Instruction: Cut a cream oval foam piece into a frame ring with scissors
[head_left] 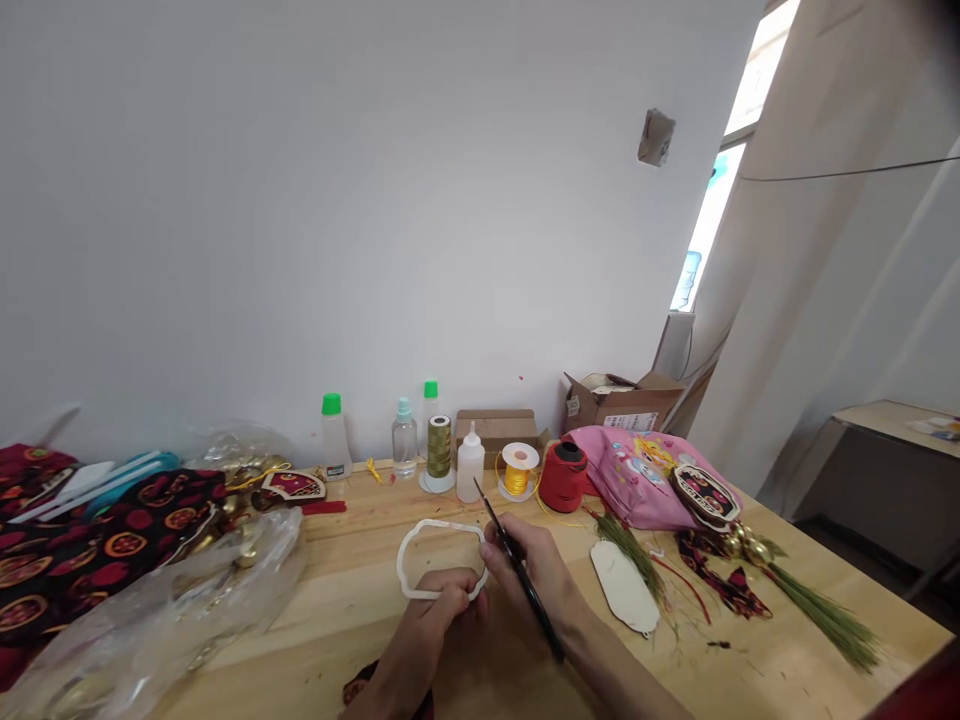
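Right hand holds brush | long axis diagonal — tip forward, leftward

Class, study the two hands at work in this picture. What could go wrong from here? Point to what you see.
The narrow white frame could bend or snap if the left hand grips too hard.

The dark brush-like tool in the right hand might knock the upright nozzle bottle beyond the frame.

Loose yellow thread by the spool might snag on a passing hand.
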